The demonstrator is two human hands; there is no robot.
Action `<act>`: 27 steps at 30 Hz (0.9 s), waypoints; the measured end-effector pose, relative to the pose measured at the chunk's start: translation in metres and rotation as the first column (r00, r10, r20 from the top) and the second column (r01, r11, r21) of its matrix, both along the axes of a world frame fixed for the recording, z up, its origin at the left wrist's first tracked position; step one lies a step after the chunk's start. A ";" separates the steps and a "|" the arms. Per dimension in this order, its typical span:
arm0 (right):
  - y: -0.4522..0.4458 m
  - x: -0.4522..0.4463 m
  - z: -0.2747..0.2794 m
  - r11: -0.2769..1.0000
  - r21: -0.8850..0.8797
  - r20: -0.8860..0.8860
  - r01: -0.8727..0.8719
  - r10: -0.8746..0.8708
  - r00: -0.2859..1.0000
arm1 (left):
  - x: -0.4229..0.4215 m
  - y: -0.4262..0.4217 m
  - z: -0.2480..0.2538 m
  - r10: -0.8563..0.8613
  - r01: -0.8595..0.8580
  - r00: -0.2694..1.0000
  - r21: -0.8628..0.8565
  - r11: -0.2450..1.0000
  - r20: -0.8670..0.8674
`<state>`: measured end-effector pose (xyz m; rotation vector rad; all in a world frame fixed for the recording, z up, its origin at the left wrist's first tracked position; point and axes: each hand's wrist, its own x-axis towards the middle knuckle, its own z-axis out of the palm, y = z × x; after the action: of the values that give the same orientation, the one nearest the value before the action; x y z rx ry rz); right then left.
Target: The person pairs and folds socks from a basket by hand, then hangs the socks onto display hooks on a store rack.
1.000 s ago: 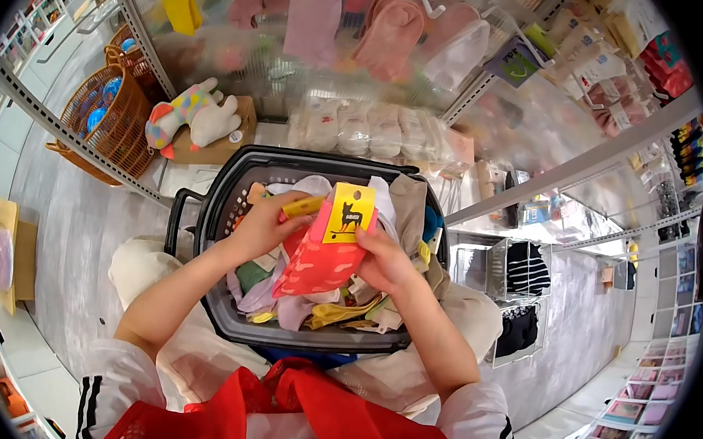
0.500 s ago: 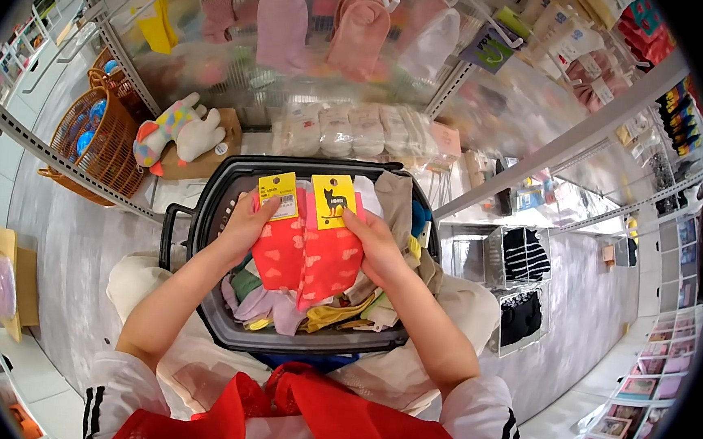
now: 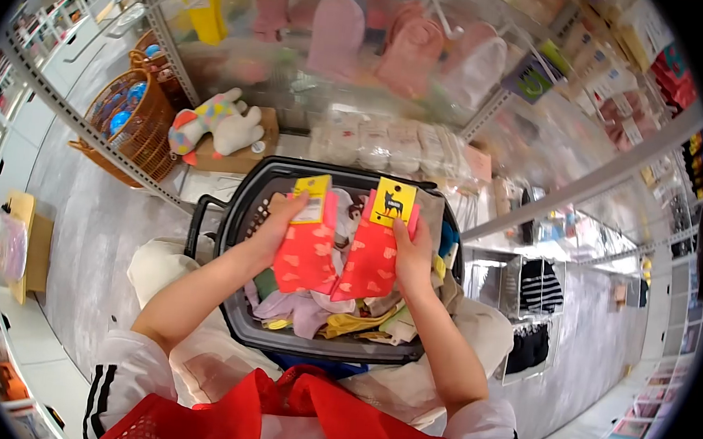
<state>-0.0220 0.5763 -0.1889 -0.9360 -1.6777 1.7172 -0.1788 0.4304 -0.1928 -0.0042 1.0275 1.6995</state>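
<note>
My left hand [image 3: 278, 224] is closed on a red sock with pale hearts [image 3: 306, 257], gripping it by its yellow tag [image 3: 312, 198]. A matching red heart sock [image 3: 367, 261] is pinched in my right hand [image 3: 413, 252], beside its yellow tag with a dark animal figure [image 3: 393, 201]. The two socks hang side by side, spread apart at the top and close together near the toes. Below them sits a black-rimmed basket [image 3: 342, 348] full of folded and loose socks, among them a lilac one [image 3: 300, 310] and a mustard one [image 3: 361, 322].
Pink socks [image 3: 336, 35] hang from hooks ahead. Behind the basket lie packaged white bundles [image 3: 389, 145]. A plush toy [image 3: 219, 125] rests on a box, with a wicker basket [image 3: 141, 135] to its left. Wire baskets [image 3: 534, 289] with dark items stand at the right; metal rack posts flank me.
The socks, first overlapping, have been turned and drawn apart, leaving a gap between their upper parts. Both hands still hold them. The view has shifted slightly.
</note>
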 end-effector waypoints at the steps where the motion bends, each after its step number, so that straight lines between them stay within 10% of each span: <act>1: -0.001 0.000 -0.003 1.000 -0.002 0.007 -0.006 0.006 1.000 | 0.003 -0.003 0.004 -0.060 0.054 0.995 0.082 0.995 0.079; 16: -0.045 0.003 -0.010 0.875 0.249 0.028 -0.414 0.421 0.907 | 0.023 -0.003 -0.004 -0.352 0.356 0.927 0.005 0.935 -0.129; 19: -0.028 0.008 0.028 0.769 0.183 0.334 -0.613 0.537 0.774 | 0.021 -0.002 -0.006 -0.367 0.364 0.914 -0.051 0.930 -0.175; 21: -0.008 0.010 0.041 0.751 0.496 0.364 -0.435 0.275 0.890 | 0.021 0.002 -0.004 -0.318 0.310 0.917 -0.073 0.948 -0.239; 27: 0.062 -0.004 0.215 -0.057 0.988 -0.152 0.143 -0.219 0.964 | 0.011 -0.002 0.014 -0.256 0.247 0.943 -0.068 0.967 -0.215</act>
<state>-0.0261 0.6384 0.0265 -0.3365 -2.0432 -0.1297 -0.1673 0.4288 -0.1789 0.2865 1.1744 1.4675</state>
